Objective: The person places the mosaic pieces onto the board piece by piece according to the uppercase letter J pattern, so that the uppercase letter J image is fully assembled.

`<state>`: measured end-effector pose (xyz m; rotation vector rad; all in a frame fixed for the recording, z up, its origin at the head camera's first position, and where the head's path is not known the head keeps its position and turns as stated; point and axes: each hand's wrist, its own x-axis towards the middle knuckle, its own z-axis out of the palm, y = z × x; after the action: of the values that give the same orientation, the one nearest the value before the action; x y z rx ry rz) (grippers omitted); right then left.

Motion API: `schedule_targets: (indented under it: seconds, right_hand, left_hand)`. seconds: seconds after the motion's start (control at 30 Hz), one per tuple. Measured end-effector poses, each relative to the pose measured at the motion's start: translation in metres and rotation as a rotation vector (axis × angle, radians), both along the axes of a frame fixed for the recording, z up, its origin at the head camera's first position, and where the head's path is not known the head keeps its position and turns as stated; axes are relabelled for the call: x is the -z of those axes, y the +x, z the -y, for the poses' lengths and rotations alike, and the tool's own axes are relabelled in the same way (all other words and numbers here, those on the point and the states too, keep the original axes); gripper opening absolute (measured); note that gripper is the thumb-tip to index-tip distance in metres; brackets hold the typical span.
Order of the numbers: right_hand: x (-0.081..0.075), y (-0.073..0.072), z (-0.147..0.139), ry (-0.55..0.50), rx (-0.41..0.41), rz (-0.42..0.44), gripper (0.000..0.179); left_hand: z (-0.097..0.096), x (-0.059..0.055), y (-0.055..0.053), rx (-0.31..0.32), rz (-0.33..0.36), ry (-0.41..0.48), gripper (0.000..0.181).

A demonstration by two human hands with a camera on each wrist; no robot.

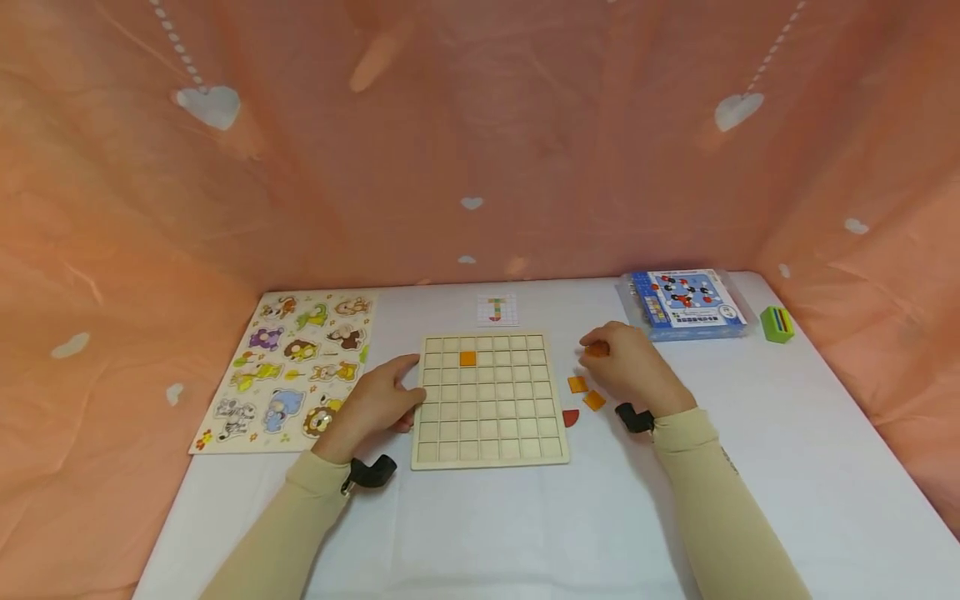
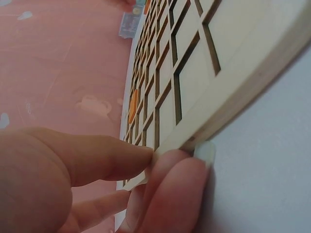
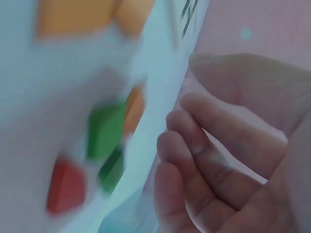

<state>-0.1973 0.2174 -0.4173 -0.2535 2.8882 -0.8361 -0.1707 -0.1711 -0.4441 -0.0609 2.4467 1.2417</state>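
A wooden grid board [image 1: 489, 463] lies on the table with one orange square tile [image 1: 468, 358] in an upper cell. My left hand [image 1: 378, 406] holds the board's left edge; in the left wrist view the thumb rests on the rim and fingertips curl against its side. My right hand [image 1: 630, 362] hovers right of the board, above loose pieces. Its thumb and fingers are bent and apart, with nothing between them in the right wrist view. Green tiles [image 3: 106, 128] and a red piece [image 3: 66, 187] lie blurred near it. Two orange tiles [image 1: 577, 384] and a red rounded piece [image 1: 571, 417] lie beside the board.
A small pattern card [image 1: 497, 309] lies behind the board. An animal puzzle board [image 1: 296, 375] is at the left. At the back right are a boxed set [image 1: 686, 304] and a green block [image 1: 777, 325]. Peach cloth [image 1: 480, 142] hangs around the table.
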Motion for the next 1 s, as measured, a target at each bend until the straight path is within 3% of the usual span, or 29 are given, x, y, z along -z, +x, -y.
schedule_targets:
  seconds: [0.23, 0.57, 1.0]
  right_hand:
    - [0.001, 0.003, -0.03, -0.059, 0.1, 0.09, 0.036]
    - [0.002, 0.004, -0.043, -0.041, 0.174, 0.099, 0.036]
    - [0.011, 0.001, -0.042, -0.033, 0.189, 0.098, 0.034]
  left_hand:
    - [0.001, 0.0, -0.002, -0.002, 0.009, 0.011, 0.071]
    - [0.0, 0.0, -0.001, -0.003, 0.008, 0.027, 0.07]
    - [0.001, 0.001, -0.001, -0.019, 0.007, 0.028, 0.071]
